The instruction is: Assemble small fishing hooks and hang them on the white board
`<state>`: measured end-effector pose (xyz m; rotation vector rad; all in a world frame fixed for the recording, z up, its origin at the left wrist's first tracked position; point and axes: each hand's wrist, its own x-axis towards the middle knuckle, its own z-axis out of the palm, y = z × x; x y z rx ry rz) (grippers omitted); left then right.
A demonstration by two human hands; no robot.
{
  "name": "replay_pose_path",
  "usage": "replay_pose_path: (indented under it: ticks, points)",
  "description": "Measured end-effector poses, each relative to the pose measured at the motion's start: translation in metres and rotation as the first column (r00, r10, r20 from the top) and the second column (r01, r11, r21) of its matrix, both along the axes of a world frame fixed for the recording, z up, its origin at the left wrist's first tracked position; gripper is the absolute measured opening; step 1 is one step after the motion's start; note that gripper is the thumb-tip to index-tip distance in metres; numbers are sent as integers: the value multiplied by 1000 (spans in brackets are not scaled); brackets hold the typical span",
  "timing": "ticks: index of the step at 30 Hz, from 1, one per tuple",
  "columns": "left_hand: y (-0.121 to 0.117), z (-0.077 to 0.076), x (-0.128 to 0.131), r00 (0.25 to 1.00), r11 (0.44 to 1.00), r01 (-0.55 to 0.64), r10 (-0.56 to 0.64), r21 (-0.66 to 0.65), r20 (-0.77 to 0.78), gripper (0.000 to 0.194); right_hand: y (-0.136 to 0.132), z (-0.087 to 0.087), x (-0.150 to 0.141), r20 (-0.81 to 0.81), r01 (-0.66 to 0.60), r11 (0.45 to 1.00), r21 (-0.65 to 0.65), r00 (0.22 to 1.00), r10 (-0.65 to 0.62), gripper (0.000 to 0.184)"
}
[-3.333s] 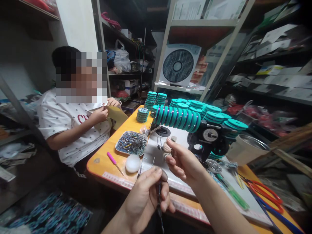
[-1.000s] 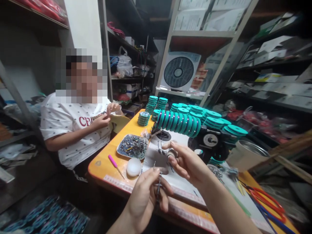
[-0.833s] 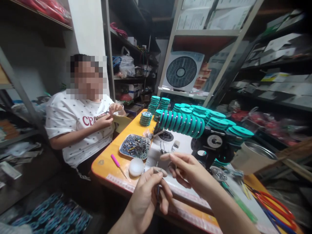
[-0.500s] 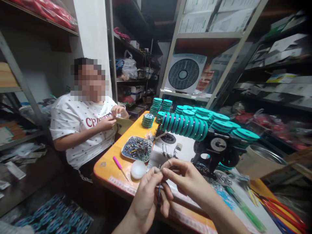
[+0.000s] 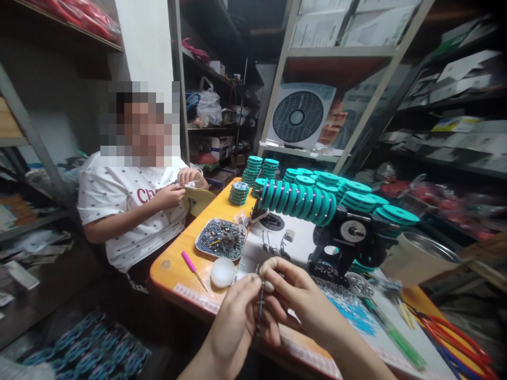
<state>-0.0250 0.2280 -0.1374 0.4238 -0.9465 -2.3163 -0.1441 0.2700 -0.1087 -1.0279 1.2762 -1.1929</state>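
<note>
Close together at the table's front edge, both hands work on a thin dark rod-like piece [image 5: 260, 311] with lighter bands. My left hand [image 5: 237, 316] is closed round it, its thumb pressing near the upper end. At that upper end my right hand [image 5: 303, 295] pinches with thumb and forefinger; its other fingers curl behind. The exact kind of piece is too small to make out. Left of the hands lie a white round dish-like thing [image 5: 222, 273], a pink-handled pointed tool [image 5: 189, 261] and a tray [image 5: 209, 257] heaped with small dark and bluish pieces.
A row of teal spools [image 5: 299, 200] sits on a black machine [image 5: 328, 250], with stacked teal discs [image 5: 356, 187] behind. A metal can [image 5: 423, 258], a green tool [image 5: 400, 338] and red-handled pliers [image 5: 455, 332] are at right. A co-worker [image 5: 138, 211] sits at left.
The view has shifted slightly. The fingers of my right hand have moved a little at the top of the piece, and more of the piece shows below my left thumb.
</note>
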Motion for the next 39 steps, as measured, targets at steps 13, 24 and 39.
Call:
replay_pose_path:
  ticks: [13,24,39]
  points:
    - [3,-10,13,998,1000,9,-10,12,68,16,13,-9,-1,-161,48,998,39,986,-41,38]
    - [4,-15,7,990,993,-8,25,-121,140,18,13,-3,-8,-313,83,993,-78,944,-103,29]
    - [25,-67,8,810,550,-227,565,-804,158,39,-70,0,-41,-140,342,914,-219,916,-377,31]
